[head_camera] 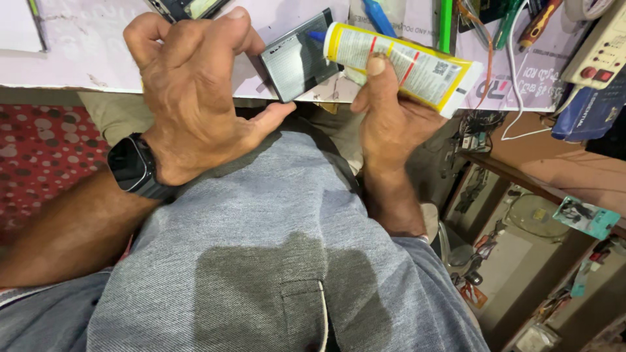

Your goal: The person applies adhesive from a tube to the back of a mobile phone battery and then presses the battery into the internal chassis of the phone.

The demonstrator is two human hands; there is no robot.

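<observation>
My left hand (192, 91) grips a flat grey rectangular battery-like block (297, 58) by its left end, fingers curled over it, at the near edge of the table. A black smartwatch (134, 166) sits on that wrist. My right hand (388, 107) holds a yellow and white glue tube (407, 65), thumb pressed on its middle. The tube's blue nozzle (317, 36) touches the top face of the grey block. Both hands hover over my lap, above my grey shirt (261, 241).
The pink-topped table (78, 58) carries tools at the back: a blue pen (378, 16), a green tool (445, 23), a screwdriver (538, 26) and a white power strip (603, 49) with wires. Shelves with small hanging packets (583, 215) stand at the right. Red dotted cloth (39, 150) lies at the left.
</observation>
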